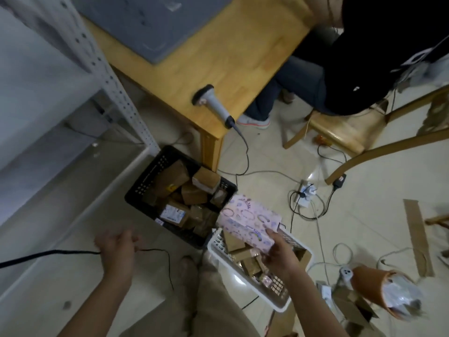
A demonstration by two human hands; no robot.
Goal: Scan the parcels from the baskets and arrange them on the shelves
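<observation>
Right hand (277, 251) clamps the near end of the pink patterned parcel (250, 222), lower centre-right above the white basket (211, 248); judged a light, stiff, slick carton; left hand (116, 246) grip indeterminate.

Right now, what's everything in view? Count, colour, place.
shelf rack: one, white, left
table: one, wooden, top centre
mat: one, grey, on the table
scanner: one, grey and black, at the table's near edge
black basket: one, on the floor by the table leg
white basket: one, on the floor beside the black basket
parcels: many, brown, in both baskets
pink box: one, patterned, above the white basket
power strip: one, white, on the floor at right
bin: one, orange, lower right
person: one, dark clothes, seated top right
left grip: by a black cable, hold unclear
right grip: holds the pink box
</observation>
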